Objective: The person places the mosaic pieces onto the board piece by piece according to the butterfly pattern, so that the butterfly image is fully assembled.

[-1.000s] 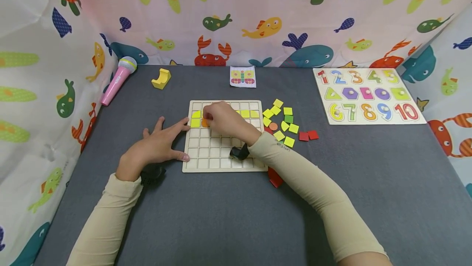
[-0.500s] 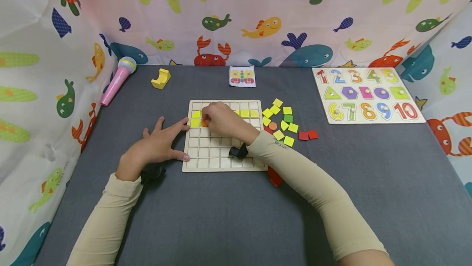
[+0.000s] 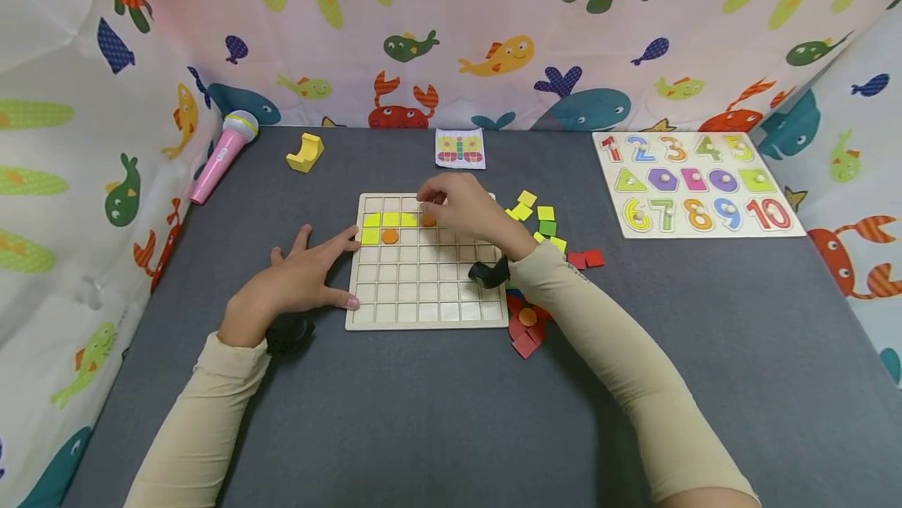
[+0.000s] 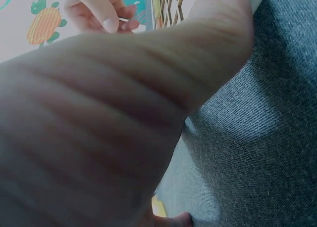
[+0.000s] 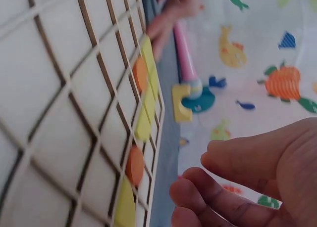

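In the head view a pale wooden grid board (image 3: 428,290) lies flat. Along its upper left are yellow square tiles (image 3: 391,220), with an orange disc (image 3: 390,236) in the second row and another orange disc (image 3: 427,220) partly under my right hand. My left hand (image 3: 292,273) is spread, its fingers and thumb touching the board's left edge. Above the board's upper part hovers my right hand (image 3: 468,209); the right wrist view shows its thumb and fingertips (image 5: 185,192) apart, nothing between them. The hand and forearm hide some upper right cells.
Loose yellow and green tiles (image 3: 546,213) lie right of the board, with red squares (image 3: 594,257) farther right and red pieces (image 3: 524,346) below. Behind stands a butterfly pattern card (image 3: 460,149). A pink microphone (image 3: 221,156), yellow block (image 3: 306,153) and number puzzle (image 3: 698,185) sit farther out.
My right hand has left the second-row orange disc and moved right and upward, uncovering it and a yellow tile. More red pieces show beside the board. My left hand stays in place.
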Motion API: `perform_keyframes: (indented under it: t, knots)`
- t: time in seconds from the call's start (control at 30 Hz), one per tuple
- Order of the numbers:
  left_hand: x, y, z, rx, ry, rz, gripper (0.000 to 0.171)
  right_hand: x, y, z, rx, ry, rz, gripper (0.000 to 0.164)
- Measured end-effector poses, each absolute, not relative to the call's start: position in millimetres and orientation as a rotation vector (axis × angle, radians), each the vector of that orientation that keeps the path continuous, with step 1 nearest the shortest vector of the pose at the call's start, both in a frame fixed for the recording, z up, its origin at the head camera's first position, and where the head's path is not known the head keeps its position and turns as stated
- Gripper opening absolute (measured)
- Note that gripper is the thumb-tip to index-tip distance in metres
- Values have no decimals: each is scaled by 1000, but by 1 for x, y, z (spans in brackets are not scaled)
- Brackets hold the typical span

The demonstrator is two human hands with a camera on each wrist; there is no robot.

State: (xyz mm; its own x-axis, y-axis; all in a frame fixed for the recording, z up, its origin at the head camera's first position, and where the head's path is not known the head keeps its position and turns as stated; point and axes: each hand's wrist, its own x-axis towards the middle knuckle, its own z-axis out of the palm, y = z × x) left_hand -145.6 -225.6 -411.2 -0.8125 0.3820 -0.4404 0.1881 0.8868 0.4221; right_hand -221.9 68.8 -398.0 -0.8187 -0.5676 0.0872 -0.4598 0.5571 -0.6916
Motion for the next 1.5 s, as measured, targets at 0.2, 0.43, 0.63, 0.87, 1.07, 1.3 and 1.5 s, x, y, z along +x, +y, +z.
perform_keyframes:
  t: [0.2, 0.43, 0.63, 0.87, 1.07, 1.3, 1.5]
  knots:
    - [-144, -226, -411, 408, 2516, 512, 117, -226, 98, -398, -766, 2646, -1202, 27]
    - [-144, -226, -411, 409, 2515, 515, 117, -231, 136, -402, -611, 2723, -1226, 31]
    - [-145, -227, -411, 410, 2521, 511, 117, -239, 165, -411, -456, 2784, -1223, 31]
    - [-145, -225, -408, 399, 2515, 503, 117, -246, 193, -419, -311, 2803, -1162, 35]
    - [-144, -225, -408, 404, 2511, 515, 115, -249, 207, -422, -239, 2789, -1069, 35]
    - [-144, -225, -408, 403, 2512, 520, 116, -249, 212, -420, -272, 2763, -922, 30]
    - [-143, -225, -407, 406, 2509, 515, 115, -246, 210, -423, -298, 2761, -943, 22]
